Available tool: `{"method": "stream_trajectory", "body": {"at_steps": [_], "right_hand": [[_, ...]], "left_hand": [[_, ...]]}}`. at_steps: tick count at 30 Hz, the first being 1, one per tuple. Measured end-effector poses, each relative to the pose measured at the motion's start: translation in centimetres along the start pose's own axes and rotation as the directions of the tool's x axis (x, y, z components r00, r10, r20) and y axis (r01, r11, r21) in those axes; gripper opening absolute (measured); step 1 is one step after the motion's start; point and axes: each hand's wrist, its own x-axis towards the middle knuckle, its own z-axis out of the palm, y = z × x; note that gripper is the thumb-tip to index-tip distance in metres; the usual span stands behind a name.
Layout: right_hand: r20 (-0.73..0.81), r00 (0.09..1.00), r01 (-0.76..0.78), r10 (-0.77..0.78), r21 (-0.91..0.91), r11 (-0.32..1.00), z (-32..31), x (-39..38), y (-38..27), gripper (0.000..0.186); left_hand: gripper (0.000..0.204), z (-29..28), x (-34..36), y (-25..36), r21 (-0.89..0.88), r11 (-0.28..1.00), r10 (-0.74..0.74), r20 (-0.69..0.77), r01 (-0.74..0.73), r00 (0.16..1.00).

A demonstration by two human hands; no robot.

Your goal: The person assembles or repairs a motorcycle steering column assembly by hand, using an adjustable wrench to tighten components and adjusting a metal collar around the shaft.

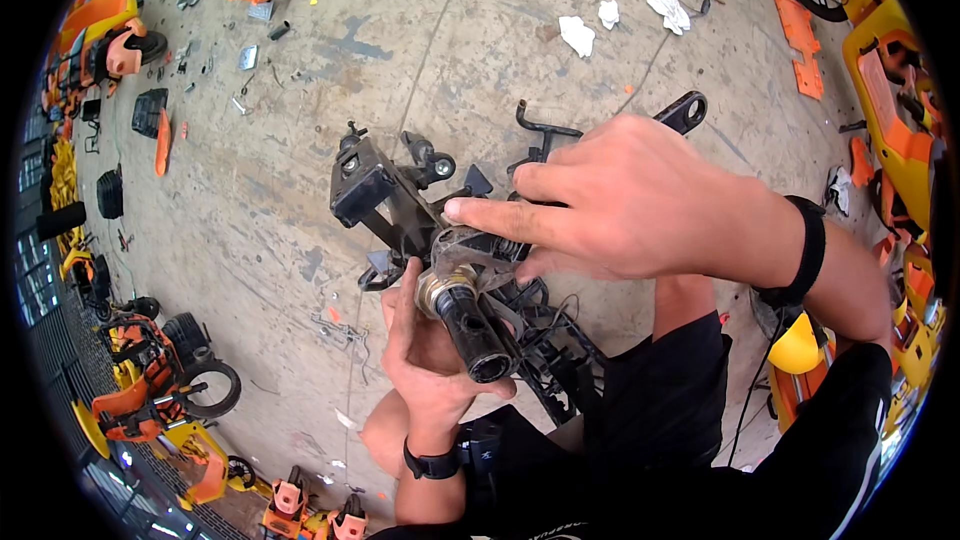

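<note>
A black metal vehicle frame (pixel 405 225) stands between my knees, with a tube (pixel 472 332) at its near end pointing toward me. A worn, brassy ring (pixel 442 285) sits round the tube. My left hand (pixel 425 380) is cupped about the tube from the left and below, its thumb along the ring's side. From the right, my right hand (pixel 635 202) grips a dusty dark bracket (pixel 478 246) beside the tube. Its index finger lies stretched over the bracket, with the thumb below. The other fingers are curled, and the hand hides part of the frame.
White crumpled rags (pixel 577 36) lie on the concrete floor (pixel 480 40) ahead. Small loose parts and a black crate-like piece (pixel 150 112) are scattered at left. Orange and yellow vehicles (pixel 170 380) line the left side, with more bodywork (pixel 890 100) along the right.
</note>
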Motion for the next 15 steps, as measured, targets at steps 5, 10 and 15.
{"method": "stream_trajectory", "body": {"at_steps": [5,10,15], "right_hand": [[-0.039,0.997,-0.071,0.070,-0.008,0.997,0.2,-0.1,-0.7,0.056],[-0.052,0.993,-0.109,0.109,0.020,0.994,0.2,0.1,-1.1,0.049],[-0.001,0.996,-0.094,0.094,-0.015,0.995,-0.2,0.2,-0.8,0.051]], "left_hand": [[0.109,-0.7,0.1,-0.5,-0.016,0.997,0.073,0.035,-0.073,0.997],[0.117,-1.0,0.0,-1.8,-0.072,0.995,0.072,0.055,-0.068,0.996],[0.119,-1.2,0.0,-1.9,-0.217,0.975,0.075,0.089,-0.055,0.993]]}}
